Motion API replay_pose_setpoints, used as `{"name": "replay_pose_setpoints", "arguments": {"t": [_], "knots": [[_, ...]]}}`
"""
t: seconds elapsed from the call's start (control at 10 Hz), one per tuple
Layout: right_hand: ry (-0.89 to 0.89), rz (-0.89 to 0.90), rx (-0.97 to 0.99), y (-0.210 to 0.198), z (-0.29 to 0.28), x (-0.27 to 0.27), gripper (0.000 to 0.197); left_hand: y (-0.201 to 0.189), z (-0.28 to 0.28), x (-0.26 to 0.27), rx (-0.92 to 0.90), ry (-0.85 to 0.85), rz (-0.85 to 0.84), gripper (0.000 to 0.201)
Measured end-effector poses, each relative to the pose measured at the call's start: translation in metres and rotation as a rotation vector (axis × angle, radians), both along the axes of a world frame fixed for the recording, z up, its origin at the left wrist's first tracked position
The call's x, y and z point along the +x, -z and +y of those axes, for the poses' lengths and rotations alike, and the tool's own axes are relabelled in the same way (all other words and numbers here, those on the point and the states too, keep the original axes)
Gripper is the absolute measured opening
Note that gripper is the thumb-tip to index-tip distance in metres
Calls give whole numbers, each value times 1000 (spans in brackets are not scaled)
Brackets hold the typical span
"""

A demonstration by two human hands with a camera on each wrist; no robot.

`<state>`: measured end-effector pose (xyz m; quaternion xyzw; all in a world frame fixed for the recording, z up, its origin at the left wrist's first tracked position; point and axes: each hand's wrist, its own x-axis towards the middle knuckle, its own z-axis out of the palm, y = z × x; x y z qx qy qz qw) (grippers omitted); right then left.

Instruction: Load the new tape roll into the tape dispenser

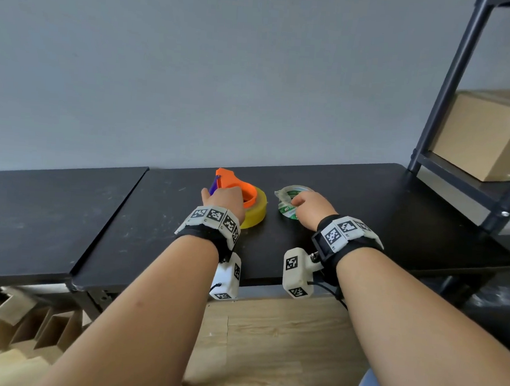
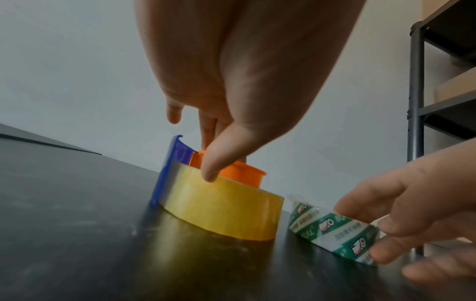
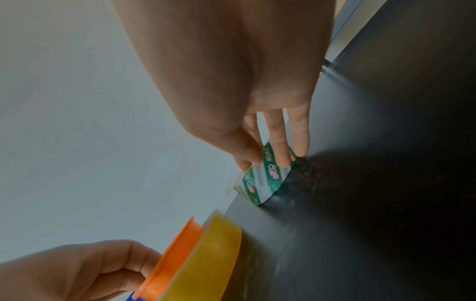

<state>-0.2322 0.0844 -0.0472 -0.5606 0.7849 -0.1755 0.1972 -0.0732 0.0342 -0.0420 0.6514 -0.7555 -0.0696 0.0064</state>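
Observation:
An orange tape dispenser [image 1: 233, 183] with a blue blade guard [image 2: 170, 163] lies flat on the black table [image 1: 396, 207], and a yellow tape roll [image 1: 258, 212] sits on its hub [image 2: 244, 175]. My left hand [image 1: 226, 201] grips the dispenser from above; its thumb [image 2: 210, 173] touches the yellow roll's top edge. To the right lies the new tape roll [image 1: 288, 195], in clear wrap with green print. My right hand [image 1: 309, 208] holds it on the table, thumb on one side and fingers [image 3: 279, 142] on the other.
A second black table [image 1: 37, 218] adjoins on the left. A dark metal shelf [image 1: 450, 100] with a cardboard box [image 1: 484, 135] stands at the back right. Open cardboard boxes [image 1: 15, 327] sit on the floor at lower left.

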Motion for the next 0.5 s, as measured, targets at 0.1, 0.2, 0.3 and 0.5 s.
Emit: {"name": "replay_pose_setpoints", "arguments": {"t": [0.1,0.2,0.3,0.5], "knots": [[4,-4,-19,-1,-2,2,41,2,-1,5,-6,26,-1,28],[11,-9,-35,-3,-2,5,40,0,-3,8,13,31,7,28],[91,-80,-159,-5,-7,5,41,-4,-8,9,35,55,88,39],[88,-123,-250,-15,-12,10,44,-19,-9,12,-38,44,152,46]]}}
